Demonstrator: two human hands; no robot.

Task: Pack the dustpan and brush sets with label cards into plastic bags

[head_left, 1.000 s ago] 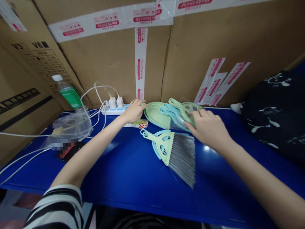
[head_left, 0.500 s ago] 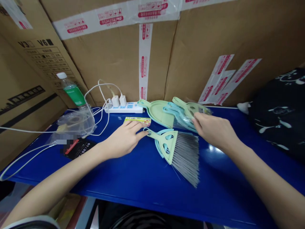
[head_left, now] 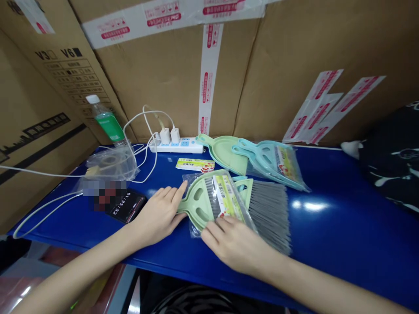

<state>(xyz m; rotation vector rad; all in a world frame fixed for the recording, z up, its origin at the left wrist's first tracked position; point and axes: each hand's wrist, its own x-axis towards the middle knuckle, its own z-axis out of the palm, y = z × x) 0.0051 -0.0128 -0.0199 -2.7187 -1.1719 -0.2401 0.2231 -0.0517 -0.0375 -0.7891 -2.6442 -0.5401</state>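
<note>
A green dustpan and brush set (head_left: 200,199) in a clear plastic bag with a printed label lies between my hands. Around its handle end at the left, my left hand (head_left: 163,212) is closed, the index finger stretched along the bag. My right hand (head_left: 234,244) grips the near edge of the pack with curled fingers. Partly covered by the pack is a loose green hand brush (head_left: 249,192) with grey bristles (head_left: 271,213), a bit of blue plastic showing behind it. Farther back are a loose green dustpan (head_left: 227,152) and a bagged blue dustpan and brush set (head_left: 266,157).
A yellow-green label card (head_left: 195,165) lies before a white power strip (head_left: 193,146) with plugs and cables. At left are a bottle (head_left: 111,126), a crumpled plastic bag (head_left: 113,163) and a phone (head_left: 129,207). Cardboard (head_left: 163,78) walls the back; dark patterned fabric (head_left: 393,170) is at right.
The bagged green set has come from the back right pile to the front, over the loose brush. My right hand moved left with it, and my left hand now grips its handle end.
</note>
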